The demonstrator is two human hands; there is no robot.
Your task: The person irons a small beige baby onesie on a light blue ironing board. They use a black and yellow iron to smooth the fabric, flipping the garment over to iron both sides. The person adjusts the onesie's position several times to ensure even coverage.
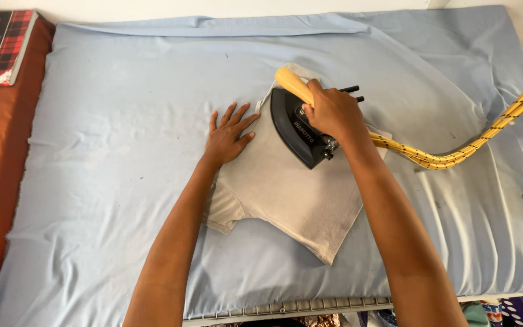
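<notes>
Two hands at work on one beige shirt [292, 194], lying folded near the middle of the table's blue sheet [110, 181]. Right hand [333, 114]: grip wrapped around the yellow handle of a black iron [295, 127], resting on the shirt. Left hand [228, 134]: fingers spread, flat on the shirt's left edge. Yellow braided cord [485, 136] trails toward the right edge.

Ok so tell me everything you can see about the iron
The iron is black with a pointed body and a smooth yellow handle. It rests flat on a folded beige garment, nose angled toward the person. The right hand grips the handle, fingers wrapped round it. A yellow braided cord runs from its rear off to the right, over the light blue sheet.
</notes>
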